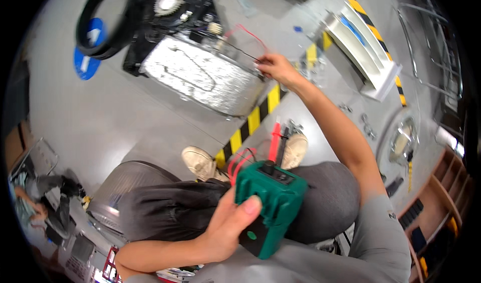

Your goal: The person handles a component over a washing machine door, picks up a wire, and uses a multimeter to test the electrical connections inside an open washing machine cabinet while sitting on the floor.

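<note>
Gripping a green meter, the left hand is steadying it; the right hand is pinching a dark wire — best kept slack.

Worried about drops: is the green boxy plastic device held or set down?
Held: the bare left hand grips the green boxy plastic device, thumb pressed across it.

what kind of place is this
Probably a repair workshop: a machine lies on the floor with its gear exposed, the left hand holds a green meter, and striped tape marks the floor.
</note>
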`<action>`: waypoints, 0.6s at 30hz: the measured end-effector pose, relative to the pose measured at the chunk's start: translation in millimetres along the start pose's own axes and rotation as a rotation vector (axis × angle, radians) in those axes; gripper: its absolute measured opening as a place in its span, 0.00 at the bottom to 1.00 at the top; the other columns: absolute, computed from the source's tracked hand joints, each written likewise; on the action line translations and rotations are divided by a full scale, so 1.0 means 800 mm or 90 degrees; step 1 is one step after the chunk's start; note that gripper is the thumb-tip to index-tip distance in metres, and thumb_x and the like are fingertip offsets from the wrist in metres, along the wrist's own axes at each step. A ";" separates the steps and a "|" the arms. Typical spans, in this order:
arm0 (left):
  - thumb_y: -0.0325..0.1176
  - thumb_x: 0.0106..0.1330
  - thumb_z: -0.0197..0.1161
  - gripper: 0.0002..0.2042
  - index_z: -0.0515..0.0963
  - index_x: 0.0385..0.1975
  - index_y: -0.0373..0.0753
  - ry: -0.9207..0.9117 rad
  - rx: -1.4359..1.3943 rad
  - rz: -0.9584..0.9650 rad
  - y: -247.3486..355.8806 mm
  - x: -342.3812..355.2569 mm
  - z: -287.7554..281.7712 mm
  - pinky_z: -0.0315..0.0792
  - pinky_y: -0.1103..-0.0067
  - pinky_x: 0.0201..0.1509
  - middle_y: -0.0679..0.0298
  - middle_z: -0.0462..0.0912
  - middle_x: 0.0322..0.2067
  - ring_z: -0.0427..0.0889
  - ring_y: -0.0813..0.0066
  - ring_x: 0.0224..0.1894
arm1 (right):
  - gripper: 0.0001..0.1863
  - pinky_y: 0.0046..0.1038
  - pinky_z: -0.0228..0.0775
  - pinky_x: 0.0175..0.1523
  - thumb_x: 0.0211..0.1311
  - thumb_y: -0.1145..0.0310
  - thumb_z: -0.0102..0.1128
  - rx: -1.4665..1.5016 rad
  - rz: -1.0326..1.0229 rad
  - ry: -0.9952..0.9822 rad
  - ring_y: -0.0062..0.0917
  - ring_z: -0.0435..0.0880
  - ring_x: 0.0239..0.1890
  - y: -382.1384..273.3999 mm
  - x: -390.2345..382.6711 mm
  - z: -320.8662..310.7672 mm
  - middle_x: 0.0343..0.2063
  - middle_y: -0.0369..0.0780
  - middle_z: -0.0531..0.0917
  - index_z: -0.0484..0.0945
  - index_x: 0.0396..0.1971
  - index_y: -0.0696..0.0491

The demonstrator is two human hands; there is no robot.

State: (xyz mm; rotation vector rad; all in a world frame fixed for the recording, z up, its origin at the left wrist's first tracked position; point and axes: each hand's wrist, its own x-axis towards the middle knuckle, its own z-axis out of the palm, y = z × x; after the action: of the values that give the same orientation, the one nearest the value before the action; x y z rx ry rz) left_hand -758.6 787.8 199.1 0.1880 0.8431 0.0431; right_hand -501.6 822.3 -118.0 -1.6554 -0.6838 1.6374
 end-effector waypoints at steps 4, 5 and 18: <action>0.52 0.69 0.56 0.27 0.65 0.57 0.36 0.016 0.014 0.025 -0.014 -0.009 -0.005 0.69 0.83 0.47 0.69 0.75 0.44 0.73 0.84 0.45 | 0.13 0.20 0.68 0.34 0.60 0.69 0.61 -0.110 -0.023 0.010 0.16 0.76 0.29 0.007 -0.009 0.000 0.30 0.35 0.81 0.79 0.43 0.57; 0.54 0.68 0.56 0.27 0.67 0.56 0.37 0.003 0.022 0.039 -0.014 -0.007 -0.002 0.68 0.84 0.45 0.70 0.75 0.42 0.72 0.85 0.43 | 0.13 0.20 0.67 0.34 0.61 0.68 0.61 -0.107 -0.020 0.017 0.16 0.75 0.29 0.016 -0.010 -0.005 0.30 0.34 0.81 0.79 0.43 0.57; 0.64 0.66 0.50 0.35 0.66 0.57 0.35 -0.051 0.087 0.135 -0.006 0.015 -0.006 0.64 0.83 0.52 0.67 0.72 0.46 0.69 0.82 0.48 | 0.16 0.17 0.65 0.32 0.65 0.72 0.54 0.009 0.003 -0.058 0.15 0.74 0.30 0.071 0.041 -0.047 0.37 0.33 0.78 0.73 0.53 0.56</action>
State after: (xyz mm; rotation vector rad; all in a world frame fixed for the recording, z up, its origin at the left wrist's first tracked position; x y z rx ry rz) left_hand -754.4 784.9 185.7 0.4044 0.7438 0.1761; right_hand -468.0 808.4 -184.2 -1.5815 -0.7129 1.7265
